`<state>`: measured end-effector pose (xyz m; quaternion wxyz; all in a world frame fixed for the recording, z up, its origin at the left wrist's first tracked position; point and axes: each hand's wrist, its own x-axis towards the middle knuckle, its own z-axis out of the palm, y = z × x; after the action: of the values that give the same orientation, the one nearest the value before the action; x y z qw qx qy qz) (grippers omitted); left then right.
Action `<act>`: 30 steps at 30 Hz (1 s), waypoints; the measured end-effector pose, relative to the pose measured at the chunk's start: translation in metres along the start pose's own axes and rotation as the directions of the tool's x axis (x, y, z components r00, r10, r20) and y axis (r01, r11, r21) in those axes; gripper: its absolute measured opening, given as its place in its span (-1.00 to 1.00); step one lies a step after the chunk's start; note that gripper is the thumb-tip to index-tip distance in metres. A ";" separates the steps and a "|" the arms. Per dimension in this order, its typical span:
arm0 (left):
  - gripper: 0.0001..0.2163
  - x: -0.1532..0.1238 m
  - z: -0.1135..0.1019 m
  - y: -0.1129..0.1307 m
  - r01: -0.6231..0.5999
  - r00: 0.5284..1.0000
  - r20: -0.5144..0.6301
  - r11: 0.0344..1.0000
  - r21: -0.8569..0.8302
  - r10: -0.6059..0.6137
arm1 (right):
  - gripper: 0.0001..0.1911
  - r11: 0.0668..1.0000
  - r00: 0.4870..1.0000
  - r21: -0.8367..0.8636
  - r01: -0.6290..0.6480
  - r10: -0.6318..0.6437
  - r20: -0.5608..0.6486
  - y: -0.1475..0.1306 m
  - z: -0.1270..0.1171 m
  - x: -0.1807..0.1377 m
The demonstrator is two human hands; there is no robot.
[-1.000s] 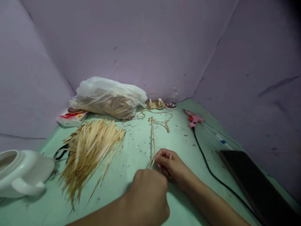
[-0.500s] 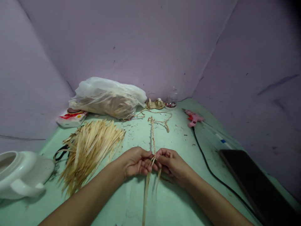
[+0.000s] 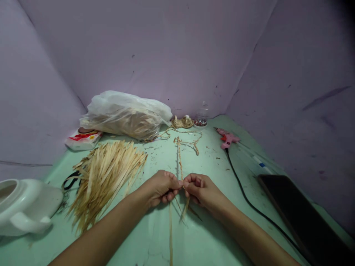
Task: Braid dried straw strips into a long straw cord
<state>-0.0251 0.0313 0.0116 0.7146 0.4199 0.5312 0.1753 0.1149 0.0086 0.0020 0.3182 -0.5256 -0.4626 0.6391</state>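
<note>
White pot [image 3: 24, 207] cropped at left; dark tablet [image 3: 299, 214] at lower right

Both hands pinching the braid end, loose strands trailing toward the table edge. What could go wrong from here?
1. Left hand and right hand pinch the thin braid at one spot; if either grip slips, the plait may loosen.
2. The loose strands trail toward the body and could snag under a forearm.
3. The glue gun cord runs near the right arm; an elbow might catch it.

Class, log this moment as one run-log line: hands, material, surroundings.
left hand: pinching straw braid | right hand: pinching same braid | loose strands trail toward camera | straw pile left | glue gun right
</note>
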 end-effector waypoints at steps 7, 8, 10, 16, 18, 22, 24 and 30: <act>-0.91 0.002 0.005 0.000 -0.067 0.993 -0.082 0.983 0.169 0.081 | -0.89 0.927 0.994 -0.365 0.087 -0.104 -0.029 0.007 -0.009 0.001; -0.91 0.003 0.006 -0.001 -0.076 0.991 -0.097 0.981 0.181 0.095 | -0.87 0.882 0.986 -0.455 0.120 -0.158 -0.046 0.006 -0.010 -0.001; -0.91 0.004 0.009 -0.001 -0.098 0.983 -0.136 0.977 0.192 0.126 | -0.85 0.767 0.965 -0.623 0.153 -0.252 -0.074 0.003 -0.009 -0.007; -0.90 0.000 0.016 0.001 -0.052 0.980 -0.191 0.996 0.068 0.064 | -0.79 0.396 0.914 -0.912 0.107 -0.400 -0.066 -0.005 0.007 -0.028; -0.90 -0.002 0.018 0.001 -0.042 0.978 -0.205 0.999 0.034 0.049 | -0.80 0.276 0.909 -0.954 0.119 -0.416 -0.007 -0.001 0.014 -0.031; -0.92 -0.002 0.017 -0.001 -0.044 0.973 -0.226 0.999 0.015 0.046 | -0.78 0.120 0.912 -0.981 0.155 -0.400 0.095 0.009 0.023 -0.031; -0.93 -0.002 0.015 -0.002 -0.050 0.978 -0.203 0.999 0.006 0.050 | -0.75 0.107 0.916 -0.980 0.167 -0.385 0.114 0.011 0.025 -0.031; -0.94 -0.001 0.009 -0.002 -0.078 0.986 -0.146 0.997 0.019 0.080 | -0.84 0.330 0.954 -0.910 0.250 -0.243 0.174 -0.003 0.015 -0.035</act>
<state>-0.0177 0.0256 0.0120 0.6633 0.4315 0.5664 0.2302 0.1089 -0.0255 0.0182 0.0611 -0.5343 -0.8149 0.2164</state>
